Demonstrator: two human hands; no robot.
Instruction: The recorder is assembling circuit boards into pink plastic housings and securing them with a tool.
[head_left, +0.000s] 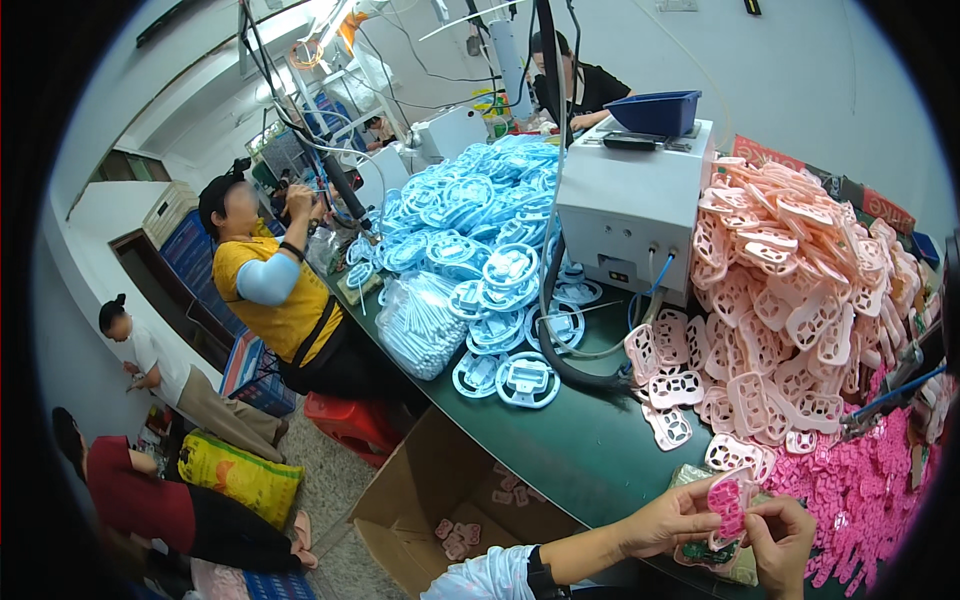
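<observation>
My left hand [668, 518] pinches a pink plastic piece [727, 505] between thumb and fingers at the lower right, over the table's near edge. The piece has a pale pink frame and a bright pink part lying against it. The closed fingers of my right hand [783, 545] grip its right side. Just behind and under the hands sits a clear-wrapped greenish bundle [692, 476], partly covered. Right beside them spreads a heap of small bright pink parts [865, 500], and farther back rises a pile of pale pink frames [775, 290].
A grey machine box [625, 215] with a blue tray [655, 112] on top stands on the green table [530, 440]. Light blue wheel-shaped parts [470, 200] are heaped left of it. Below the edge, a cardboard box [400, 500] holds several pink frames. Co-workers are at the left and back.
</observation>
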